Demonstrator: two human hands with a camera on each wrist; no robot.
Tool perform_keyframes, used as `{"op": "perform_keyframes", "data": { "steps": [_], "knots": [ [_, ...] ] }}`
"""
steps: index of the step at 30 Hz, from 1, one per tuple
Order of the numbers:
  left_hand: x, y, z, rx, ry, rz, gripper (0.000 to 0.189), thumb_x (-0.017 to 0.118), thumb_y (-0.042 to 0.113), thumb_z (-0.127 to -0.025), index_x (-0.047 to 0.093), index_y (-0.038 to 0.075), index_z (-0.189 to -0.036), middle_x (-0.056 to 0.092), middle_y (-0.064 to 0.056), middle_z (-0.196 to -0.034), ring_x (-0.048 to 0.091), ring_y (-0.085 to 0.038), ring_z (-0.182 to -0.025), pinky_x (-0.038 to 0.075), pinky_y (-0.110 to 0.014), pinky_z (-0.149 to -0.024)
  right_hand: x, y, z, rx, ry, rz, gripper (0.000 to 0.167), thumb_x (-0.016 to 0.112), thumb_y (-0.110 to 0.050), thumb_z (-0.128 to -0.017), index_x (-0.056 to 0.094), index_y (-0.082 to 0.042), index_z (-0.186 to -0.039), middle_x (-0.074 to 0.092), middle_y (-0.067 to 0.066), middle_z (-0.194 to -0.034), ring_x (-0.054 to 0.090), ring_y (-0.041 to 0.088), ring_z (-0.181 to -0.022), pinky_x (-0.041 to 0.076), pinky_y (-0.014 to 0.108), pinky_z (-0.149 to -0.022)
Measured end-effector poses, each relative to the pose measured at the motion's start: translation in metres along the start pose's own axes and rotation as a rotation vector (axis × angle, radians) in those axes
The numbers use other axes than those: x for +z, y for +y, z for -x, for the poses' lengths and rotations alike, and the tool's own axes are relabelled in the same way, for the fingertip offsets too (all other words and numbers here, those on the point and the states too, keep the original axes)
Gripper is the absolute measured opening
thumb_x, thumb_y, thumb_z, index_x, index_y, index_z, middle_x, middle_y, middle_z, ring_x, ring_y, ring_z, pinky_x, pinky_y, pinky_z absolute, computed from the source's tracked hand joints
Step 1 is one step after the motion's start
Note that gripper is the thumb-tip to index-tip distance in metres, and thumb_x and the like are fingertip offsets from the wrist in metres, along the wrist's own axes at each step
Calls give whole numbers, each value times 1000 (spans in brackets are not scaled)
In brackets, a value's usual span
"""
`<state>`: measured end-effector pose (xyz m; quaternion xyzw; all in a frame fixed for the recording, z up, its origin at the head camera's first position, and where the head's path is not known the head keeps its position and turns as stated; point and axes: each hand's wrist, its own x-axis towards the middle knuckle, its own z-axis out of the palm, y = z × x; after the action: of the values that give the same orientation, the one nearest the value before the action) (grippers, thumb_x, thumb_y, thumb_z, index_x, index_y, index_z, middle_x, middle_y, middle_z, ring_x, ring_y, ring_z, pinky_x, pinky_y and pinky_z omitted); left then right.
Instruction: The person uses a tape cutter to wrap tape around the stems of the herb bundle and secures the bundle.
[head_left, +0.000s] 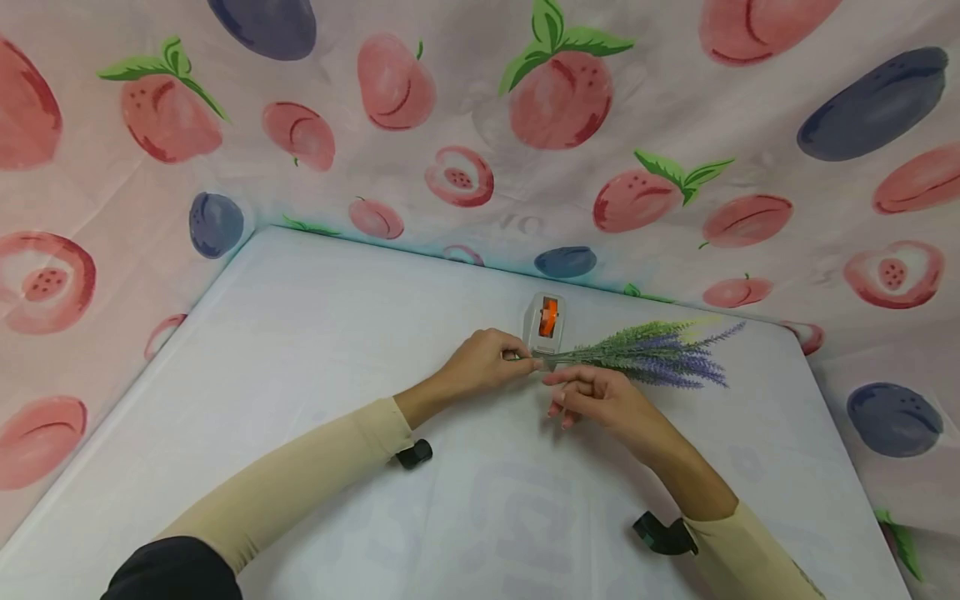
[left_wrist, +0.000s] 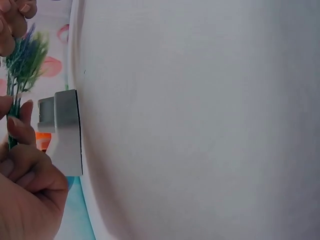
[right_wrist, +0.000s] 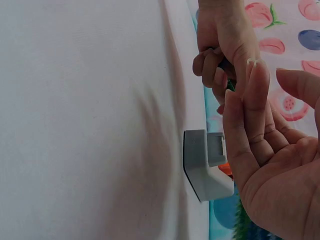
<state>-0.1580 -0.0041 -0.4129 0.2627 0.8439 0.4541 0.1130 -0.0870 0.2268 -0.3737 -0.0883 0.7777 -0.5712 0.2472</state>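
A bunch of artificial lavender (head_left: pixel 660 354), with green and purple sprigs, points to the right above the white table. My left hand (head_left: pixel 491 360) pinches its thin stems between thumb and fingers; the left wrist view shows the green stems (left_wrist: pixel 15 112) in that grip. Close to the stems, on the near side, is my right hand (head_left: pixel 600 396). Its fingers are loosely bent and its thumb stands apart in the right wrist view, with nothing held. A grey tape dispenser (head_left: pixel 547 323) with an orange roll stands just behind the stems. Something small and greyish shows at the stems, too unclear to name.
The white-covered table (head_left: pixel 337 325) stretches around both hands. Behind it and at both sides hangs a pink cloth (head_left: pixel 465 100) printed with peaches and dark fruit. A black wrist camera (head_left: pixel 415 453) sits under the left sleeve, another camera (head_left: pixel 663 533) by the right.
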Motion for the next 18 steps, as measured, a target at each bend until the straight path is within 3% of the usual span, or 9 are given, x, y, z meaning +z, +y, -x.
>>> {"op": "perform_keyframes", "data": {
  "steps": [5,12,18],
  "knots": [
    [0,-3,0,-20,-38,140,26,66,36,-100,69,12,-92,64,-7,-69,41,-10,-51,34,-24,-52,0,0,0,17,15,-5,52,66,-29,-101,54,1,-141,72,18,-109,68,22,-83,57,36,-83],
    [1,-3,0,-17,-84,238,29,61,30,-104,68,2,-103,54,1,-64,38,-11,-53,32,-25,-54,-2,2,-1,32,22,-17,57,66,-27,-101,47,-5,-150,72,16,-112,68,20,-83,57,36,-84],
    [1,0,2,-32,-96,340,30,50,22,-108,66,-3,-108,53,-3,-68,42,-14,-60,35,-26,-60,-3,3,-3,21,23,-26,60,64,-24,-102,39,-5,-154,71,9,-107,68,18,-81,57,35,-84]
  ]
}}
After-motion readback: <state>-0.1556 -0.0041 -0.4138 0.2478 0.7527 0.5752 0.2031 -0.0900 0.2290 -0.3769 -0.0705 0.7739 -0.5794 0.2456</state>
